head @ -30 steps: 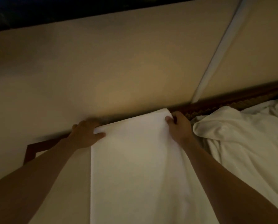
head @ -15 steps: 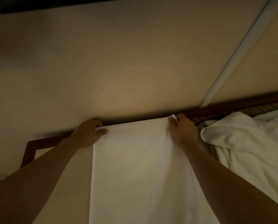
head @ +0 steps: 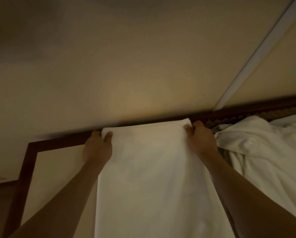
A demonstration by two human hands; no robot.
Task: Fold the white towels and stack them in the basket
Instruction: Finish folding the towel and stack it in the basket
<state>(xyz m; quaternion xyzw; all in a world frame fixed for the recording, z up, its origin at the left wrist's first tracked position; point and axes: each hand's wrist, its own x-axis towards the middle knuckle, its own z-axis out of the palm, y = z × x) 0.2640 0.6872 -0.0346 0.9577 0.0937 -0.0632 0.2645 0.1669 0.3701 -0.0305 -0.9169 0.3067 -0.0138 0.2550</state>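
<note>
Dim, warm light falls on a cream wall behind a cream surface edged with a dark wooden frame; whether it is a bench or a bed I cannot tell. At the left, the left hand pinches the far left corner of a white towel, thumb on top and fingers tucked under. The towel lies as a long smooth strip running from the far edge back toward the person, and it looks already doubled lengthwise. The right hand grips the far right corner the same way, closed on the cloth. Further right, just beside that hand, a heap of white towels lies rumpled and unfolded. No basket shows anywhere. My guess is the job is early: one towel partly folded with its crosswise folds to come, the heap untouched, nothing stacked that I can see.
</note>
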